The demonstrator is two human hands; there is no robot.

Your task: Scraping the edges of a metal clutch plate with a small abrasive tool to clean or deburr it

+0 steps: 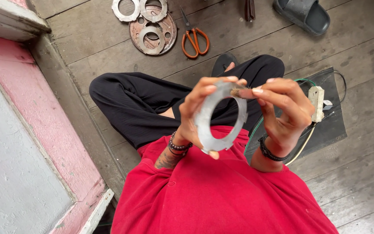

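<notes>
A person in a red shirt (221, 190) and black trousers (139, 104) sits on a grey wooden floor (360, 173). A pink wall (35, 130) is beside them. A black mat (330, 125) lies near the knee, with a small white block (316, 102) on it. Far off lie a dark sandal (303, 15), a pile of metal rings (149, 25) and orange scissors (194, 40). The left hand (195, 115) curls tight around a flat grey ring (218, 117), held up over the lap. The right hand (284, 110) pinches a little brush (240, 91) that touches the ring's top edge.
</notes>
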